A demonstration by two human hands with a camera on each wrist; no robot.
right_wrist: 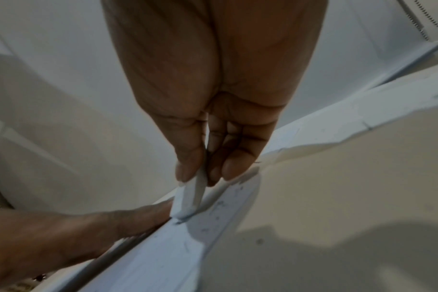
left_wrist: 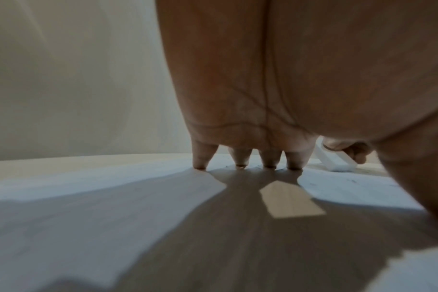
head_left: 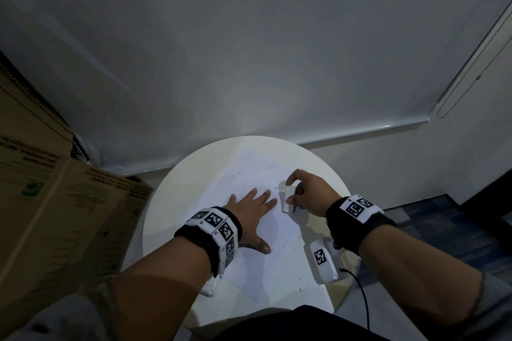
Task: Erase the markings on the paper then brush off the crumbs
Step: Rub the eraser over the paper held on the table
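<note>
A white sheet of paper lies on a round white table. Small dark eraser crumbs are scattered over its far part and along its right edge. My left hand lies flat on the paper with straight, spread fingers, pressing it down. Just right of it, my right hand pinches a white block eraser between thumb and fingers. The eraser's lower end touches the paper near the left fingertips. The left wrist view also catches the eraser.
A large cardboard box stands against the table's left side. Behind the table is a wall, with a window blind and bead chain at right. A white tagged device with a black cable hangs under my right wrist.
</note>
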